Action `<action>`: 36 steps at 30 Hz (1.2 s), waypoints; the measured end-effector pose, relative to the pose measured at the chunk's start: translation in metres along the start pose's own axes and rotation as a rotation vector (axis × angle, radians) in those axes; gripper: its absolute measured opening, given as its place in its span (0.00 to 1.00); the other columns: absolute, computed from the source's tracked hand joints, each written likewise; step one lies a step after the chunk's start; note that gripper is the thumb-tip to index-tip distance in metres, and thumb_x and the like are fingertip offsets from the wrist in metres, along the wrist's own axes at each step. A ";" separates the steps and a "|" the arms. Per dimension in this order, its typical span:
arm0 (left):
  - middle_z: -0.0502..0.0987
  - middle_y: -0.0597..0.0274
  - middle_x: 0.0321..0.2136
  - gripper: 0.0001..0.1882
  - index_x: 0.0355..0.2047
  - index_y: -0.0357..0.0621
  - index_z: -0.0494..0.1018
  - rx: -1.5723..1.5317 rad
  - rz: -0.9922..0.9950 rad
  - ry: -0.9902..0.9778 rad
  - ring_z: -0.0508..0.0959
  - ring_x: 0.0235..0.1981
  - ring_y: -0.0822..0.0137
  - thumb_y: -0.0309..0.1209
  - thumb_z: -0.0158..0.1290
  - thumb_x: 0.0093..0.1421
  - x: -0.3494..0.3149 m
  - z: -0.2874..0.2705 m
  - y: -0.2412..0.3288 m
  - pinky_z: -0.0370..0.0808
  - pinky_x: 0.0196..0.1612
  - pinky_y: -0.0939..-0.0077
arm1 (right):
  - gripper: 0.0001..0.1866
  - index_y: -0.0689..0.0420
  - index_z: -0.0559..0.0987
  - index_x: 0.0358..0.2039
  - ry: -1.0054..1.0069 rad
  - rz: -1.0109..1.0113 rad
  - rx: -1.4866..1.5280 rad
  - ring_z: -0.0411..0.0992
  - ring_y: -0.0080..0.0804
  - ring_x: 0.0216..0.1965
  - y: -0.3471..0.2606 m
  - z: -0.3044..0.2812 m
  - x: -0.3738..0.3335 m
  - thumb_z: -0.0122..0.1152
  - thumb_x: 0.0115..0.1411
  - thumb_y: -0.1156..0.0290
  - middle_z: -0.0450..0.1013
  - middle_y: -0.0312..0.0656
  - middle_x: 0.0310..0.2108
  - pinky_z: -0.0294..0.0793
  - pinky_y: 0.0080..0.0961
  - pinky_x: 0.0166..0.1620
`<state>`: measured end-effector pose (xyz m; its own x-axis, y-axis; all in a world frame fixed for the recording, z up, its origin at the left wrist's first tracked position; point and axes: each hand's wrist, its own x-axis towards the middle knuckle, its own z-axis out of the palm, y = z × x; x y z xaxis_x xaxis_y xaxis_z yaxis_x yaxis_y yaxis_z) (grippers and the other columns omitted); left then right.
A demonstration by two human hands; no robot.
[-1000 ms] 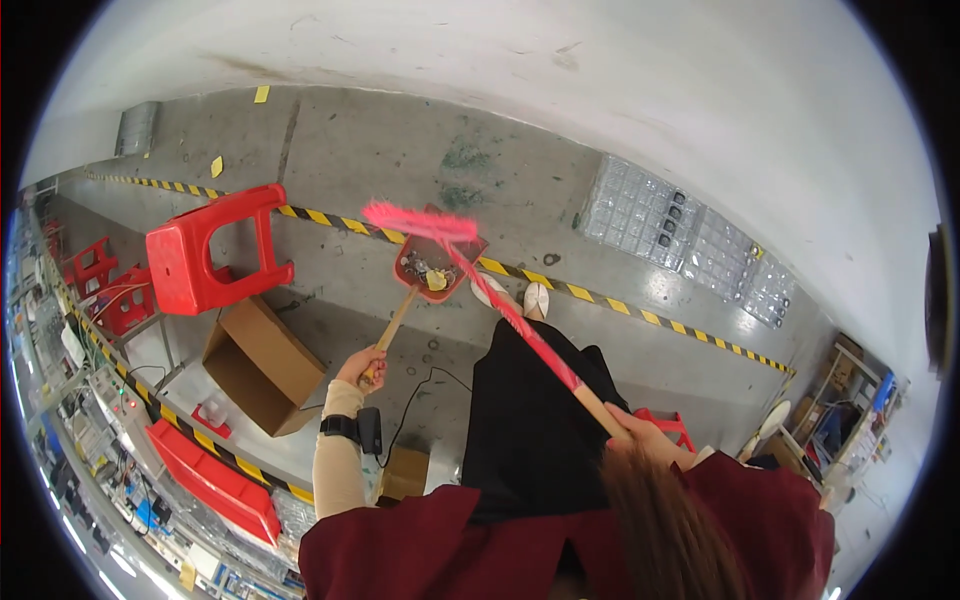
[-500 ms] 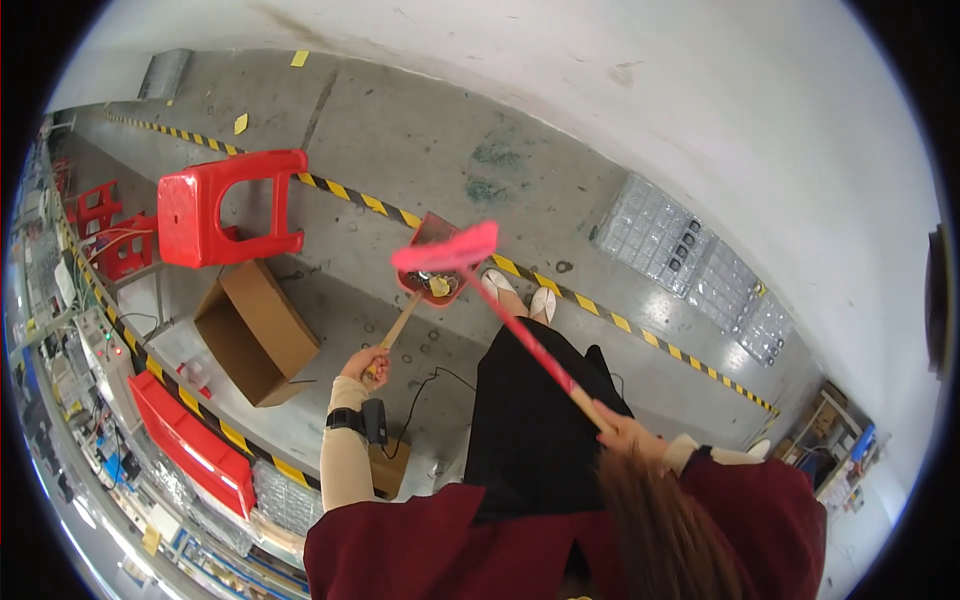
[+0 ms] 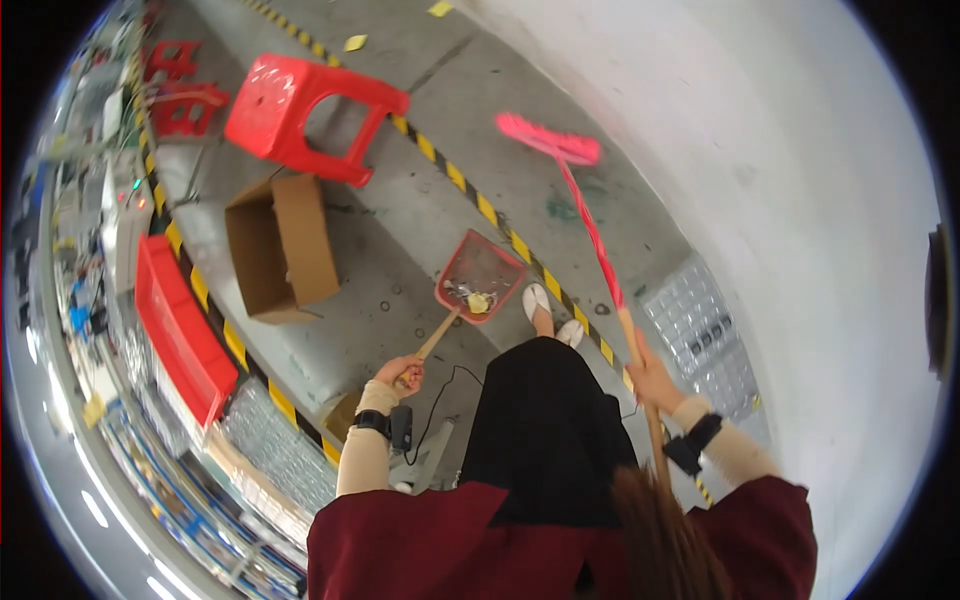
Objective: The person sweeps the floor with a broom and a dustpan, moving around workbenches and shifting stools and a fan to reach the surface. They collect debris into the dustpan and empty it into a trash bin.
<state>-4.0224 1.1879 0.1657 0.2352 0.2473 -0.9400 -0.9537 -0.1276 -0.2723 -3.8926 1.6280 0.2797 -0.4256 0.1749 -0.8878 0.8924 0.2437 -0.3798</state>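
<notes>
My left hand (image 3: 403, 373) is closed round the wooden handle of a red dustpan (image 3: 485, 262). In the pan, near its handle, lie a crumpled yellow scrap (image 3: 478, 302) and some pale litter. My right hand (image 3: 652, 374) grips the long shaft of a pink broom (image 3: 560, 140), red along its upper stretch and bare wood where I hold it. The broom's head is out ahead, beyond the striped tape and apart from the dustpan. Whether its bristles touch the floor I cannot tell.
A red plastic stool (image 3: 300, 115) lies on its side at the far left, with an open cardboard box (image 3: 285, 250) nearer. Black-and-yellow tape (image 3: 485, 207) crosses the floor. Yellow scraps (image 3: 355, 43) lie far off. Clear plastic trays (image 3: 690, 320) line the white wall. A red bin (image 3: 180, 330) stands left.
The broom head has swung away from over the dustpan, forward and right past the tape. My right hand has moved along with the shaft. The whole view has turned.
</notes>
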 end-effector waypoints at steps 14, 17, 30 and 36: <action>0.64 0.66 0.11 0.08 0.17 0.43 0.60 -0.171 0.127 0.008 0.64 0.11 0.73 0.26 0.46 0.50 -0.027 0.035 -0.005 0.64 0.14 0.80 | 0.32 0.48 0.48 0.57 -0.462 -0.086 0.009 0.61 0.18 0.18 -0.077 -0.033 -0.089 0.48 0.53 0.74 0.63 0.34 0.19 0.63 0.15 0.20; 0.63 0.66 0.11 0.08 0.17 0.43 0.60 -0.230 0.203 -0.044 0.64 0.11 0.73 0.26 0.46 0.50 -0.050 0.067 0.012 0.64 0.14 0.79 | 0.33 0.46 0.47 0.57 -0.420 0.011 -0.033 0.59 0.18 0.14 -0.151 -0.059 -0.083 0.47 0.53 0.75 0.61 0.34 0.16 0.61 0.16 0.16; 0.62 0.66 0.09 0.11 0.14 0.43 0.59 -0.592 0.363 -0.402 0.62 0.09 0.74 0.28 0.45 0.50 -0.136 0.218 0.287 0.60 0.11 0.86 | 0.33 0.45 0.45 0.57 -0.315 -0.193 0.042 0.55 0.19 0.10 -0.468 -0.091 0.113 0.45 0.53 0.76 0.57 0.33 0.13 0.59 0.17 0.12; 0.62 0.63 0.12 0.07 0.19 0.41 0.59 -0.621 0.332 -0.524 0.63 0.10 0.74 0.27 0.44 0.51 -0.148 0.230 0.449 0.61 0.11 0.85 | 0.33 0.47 0.45 0.57 -0.298 -0.357 -0.225 0.56 0.18 0.09 -0.618 -0.042 0.207 0.45 0.52 0.76 0.57 0.33 0.13 0.60 0.17 0.11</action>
<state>-4.5281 1.3147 0.2301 -0.2984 0.4944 -0.8164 -0.6476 -0.7332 -0.2073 -4.5388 1.5536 0.3415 -0.6075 -0.2284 -0.7608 0.6307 0.4435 -0.6368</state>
